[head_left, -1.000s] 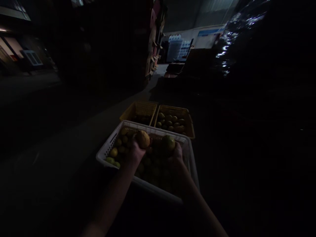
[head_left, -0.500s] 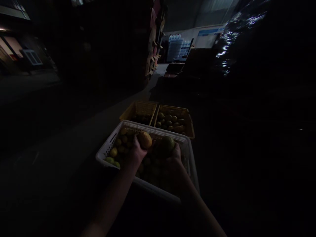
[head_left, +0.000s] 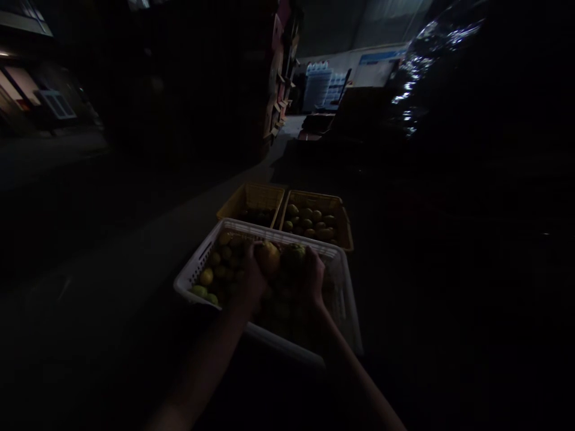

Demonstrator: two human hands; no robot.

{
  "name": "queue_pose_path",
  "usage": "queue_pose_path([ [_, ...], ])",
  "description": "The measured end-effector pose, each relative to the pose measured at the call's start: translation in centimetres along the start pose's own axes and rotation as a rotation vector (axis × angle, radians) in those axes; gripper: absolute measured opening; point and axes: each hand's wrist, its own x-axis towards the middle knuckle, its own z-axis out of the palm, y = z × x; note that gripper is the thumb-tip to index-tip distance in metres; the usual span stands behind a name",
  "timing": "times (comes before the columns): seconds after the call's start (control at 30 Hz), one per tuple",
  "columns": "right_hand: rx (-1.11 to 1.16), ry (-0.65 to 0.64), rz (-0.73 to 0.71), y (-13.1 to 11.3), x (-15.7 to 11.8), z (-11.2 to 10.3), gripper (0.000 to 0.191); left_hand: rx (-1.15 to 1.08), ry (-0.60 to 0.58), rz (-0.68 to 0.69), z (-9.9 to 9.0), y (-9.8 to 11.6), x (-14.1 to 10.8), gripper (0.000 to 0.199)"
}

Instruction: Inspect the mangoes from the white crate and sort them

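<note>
My left hand (head_left: 254,269) is closed round an orange-yellow rounded fruit (head_left: 268,258), thumb along its left side. A dark green rounded fruit (head_left: 293,258) sits in my right hand (head_left: 314,272), whose fingers wrap its right side. Both fruits are held close together above a white plastic crate (head_left: 192,277). Inside the crate lie many smaller yellow and green fruits (head_left: 206,276). Dim light hides the exact kind of fruit, and my forearms cover part of the crate's contents.
Behind the white crate stand two yellow crates: the left one (head_left: 228,205) holds a few dark fruits, the right one (head_left: 344,230) several green-yellow fruits. Stacked boxes (head_left: 275,90) rise farther back, with shiny wrapping (head_left: 408,90) at right and shrink-wrapped bottles (head_left: 318,87) in the distance.
My hands have come closer together, bringing the two fruits nearly side by side. Both hands have turned, and the green fruit has shifted left. The crates stay where they were.
</note>
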Motion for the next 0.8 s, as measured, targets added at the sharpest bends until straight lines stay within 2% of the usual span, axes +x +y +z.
queue_pose_path([
  [0.17, -0.067, -0.079, -0.209, -1.4, -1.1, 0.1, 0.026, 0.126, -0.133, 0.156, 0.7, 1.0, -0.8, 0.024],
  [0.4, -0.138, -0.169, -0.350, -1.3, -2.2, -0.9, 0.031, 0.303, -0.228, 0.314, 0.1, 1.5, -0.6, 0.020],
  [0.47, -0.155, -0.180, -0.365, -1.2, -2.4, -1.1, 0.030, 0.296, -0.246, 0.309, -0.2, 1.5, -0.6, 0.020],
  [0.6, -0.139, -0.190, -0.337, -1.3, -2.6, -1.2, 0.030, 0.225, -0.185, 0.224, -0.3, 1.6, -0.6, 0.016],
  [0.8, -0.151, -0.220, -0.353, -1.2, -2.6, -1.2, 0.029, 0.298, -0.228, 0.284, -0.5, 1.7, -0.8, 0.023],
])
